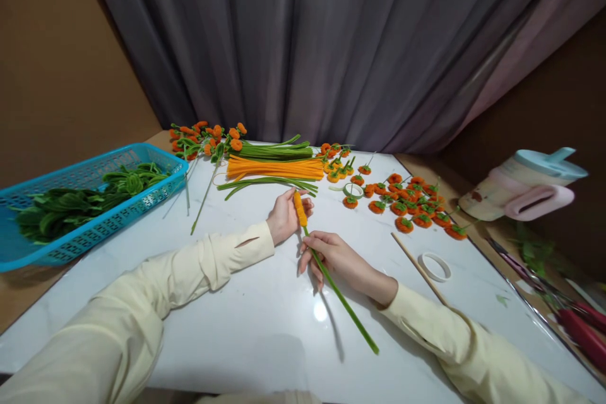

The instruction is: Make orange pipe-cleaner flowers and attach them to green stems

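Observation:
My left hand (283, 217) is closed around an orange pipe-cleaner coil (300, 208), its fingers partly hidden behind it. From the coil's lower end a green pipe cleaner (348, 306) slants down to the right. My right hand (334, 257) pinches this green pipe cleaner between thumb and fingers, just below the coil. Just beyond my hands lie a bundle of orange pipe cleaners (274, 168) and several loose green pipe cleaners (265, 184). Another green bundle (277, 151) is behind them.
At left stands a blue basket (108, 225) with green leaf pieces. Orange pipe-cleaner pumpkins (404, 224) cluster at right, near a tape roll (434, 267) and a wooden stick (416, 265). A cup (521, 186) and red-handled pliers (580, 331) lie beyond the right edge. Orange-tipped stems (208, 139) are at back left.

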Demonstrator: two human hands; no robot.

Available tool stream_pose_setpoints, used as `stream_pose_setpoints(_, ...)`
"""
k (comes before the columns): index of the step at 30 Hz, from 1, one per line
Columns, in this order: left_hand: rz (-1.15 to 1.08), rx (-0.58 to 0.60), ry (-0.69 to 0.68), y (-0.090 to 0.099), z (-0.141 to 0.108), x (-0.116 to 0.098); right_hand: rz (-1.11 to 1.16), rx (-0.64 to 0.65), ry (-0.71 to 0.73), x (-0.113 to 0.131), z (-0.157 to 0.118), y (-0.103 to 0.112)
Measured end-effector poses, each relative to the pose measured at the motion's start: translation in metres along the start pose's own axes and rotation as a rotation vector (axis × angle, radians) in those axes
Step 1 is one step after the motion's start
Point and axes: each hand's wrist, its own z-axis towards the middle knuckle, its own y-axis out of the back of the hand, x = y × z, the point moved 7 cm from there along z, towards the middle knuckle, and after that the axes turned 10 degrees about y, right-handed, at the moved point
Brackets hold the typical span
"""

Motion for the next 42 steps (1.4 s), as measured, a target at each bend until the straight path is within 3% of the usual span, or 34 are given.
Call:
stream_pose_setpoints(11, 0.033, 0.113, 0.010, -0.007, -0.002, 0.005, 0.048, -0.012, 0.019, 0.003, 0.001, 0.002)
stream_pose_setpoints(28, 0.047, 0.146, 0.077, -0.009, -0.006, 0.017, 0.096, -0.060, 0.064, 0.003, 0.003, 0.005)
stream_pose_setpoints(37, -0.062, 0.079, 0.036, -0.005, 0.001, -0.007, -0.031, 0.041, 0.004, 0.003, 0.002, 0.002)
stream_pose_setpoints(42, -0.054, 0.088, 0.046, -0.003, 0.001, -0.004, -0.058, 0.023, 0.011, 0.002, 0.001, 0.001)
